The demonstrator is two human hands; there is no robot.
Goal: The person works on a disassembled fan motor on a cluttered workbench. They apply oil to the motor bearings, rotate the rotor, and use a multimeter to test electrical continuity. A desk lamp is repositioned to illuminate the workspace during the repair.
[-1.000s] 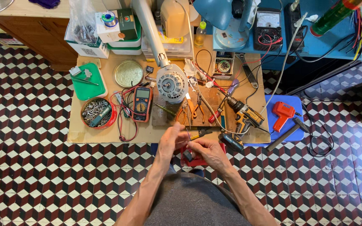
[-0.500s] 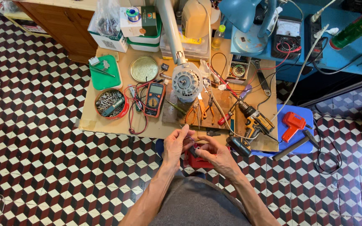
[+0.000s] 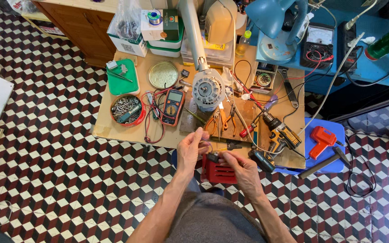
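Small dark part being worked at the top of a red slotted plastic housing (image 3: 219, 172), held over the lap just before the bench edge.

Right hand (image 3: 244, 168) steadies housing, fingers wrapped; left hand (image 3: 191, 148) pinches narrow on the part. Likely fitting stage; next wants fine fingertip alignment. Orange-handled pliers (image 3: 212, 122) lie near on wooden workbench (image 3: 113, 128).

This is a small repair workshop for electrical gear — set up at floor level on a tiled floor (image 3: 46, 189) of red, black and white cubes. A low wooden bench (image 3: 113, 130) fills the centre of the frame, crowded with a digital multimeter (image 3: 173, 106), pliers (image 3: 212, 122), a cordless drill (image 3: 281, 134), a round tin of screws (image 3: 127, 110) and an opened fan motor (image 3: 208, 90). At upper right sit an analogue meter (image 3: 317, 45) and trailing wires — a red soldering gun (image 3: 322, 140) lies at right.
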